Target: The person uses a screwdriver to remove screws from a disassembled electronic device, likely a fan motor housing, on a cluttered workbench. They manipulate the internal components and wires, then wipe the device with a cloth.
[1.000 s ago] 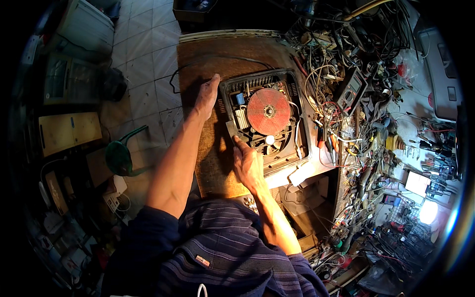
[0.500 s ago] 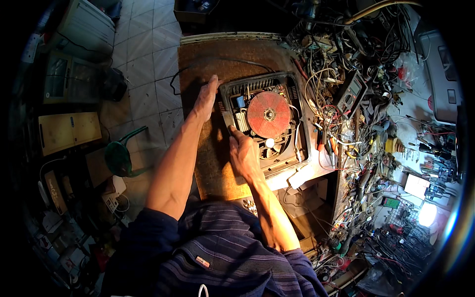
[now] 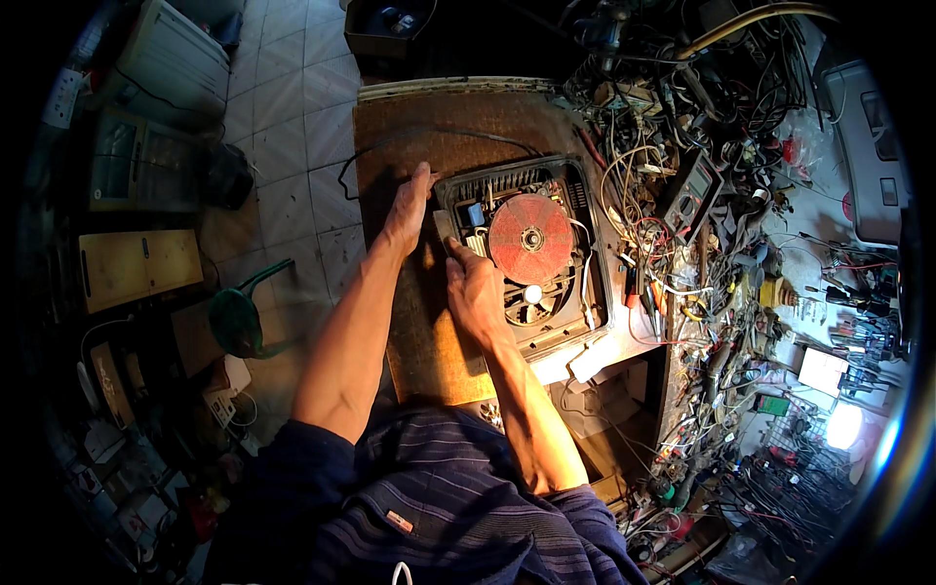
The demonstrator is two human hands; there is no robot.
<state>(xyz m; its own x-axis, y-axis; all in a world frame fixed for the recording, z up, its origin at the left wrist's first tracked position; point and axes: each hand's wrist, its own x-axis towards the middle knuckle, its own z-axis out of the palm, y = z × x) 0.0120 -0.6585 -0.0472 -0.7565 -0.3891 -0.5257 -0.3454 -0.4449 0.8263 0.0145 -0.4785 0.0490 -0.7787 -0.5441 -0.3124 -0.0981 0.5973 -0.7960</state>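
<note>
An opened dark appliance housing (image 3: 587, 302) lies on the wooden bench top (image 3: 409, 127), showing a round red coil (image 3: 512, 236), a blue component (image 3: 475, 214) and a fan (image 3: 534, 308). My left hand (image 3: 408, 210) is closed at the housing’s upper left corner, fingertips at its edge. Below it, my right hand (image 3: 476, 292) grips the left side of the housing with curled fingers, its forefinger reaching up along the rim. The undersides of both hands are hidden.
A multimeter (image 3: 690, 195), tangled cables (image 3: 634, 156) and hand tools (image 3: 643, 302) crowd the bench’s right side. A dark cord (image 3: 458, 131) runs behind the housing. At left are a tiled floor (image 3: 292, 156), a green plastic object (image 3: 234, 322) and cabinets (image 3: 141, 268).
My right hand has moved up along the housing’s left side. The bench, housing and left hand appear slightly lower in the view.
</note>
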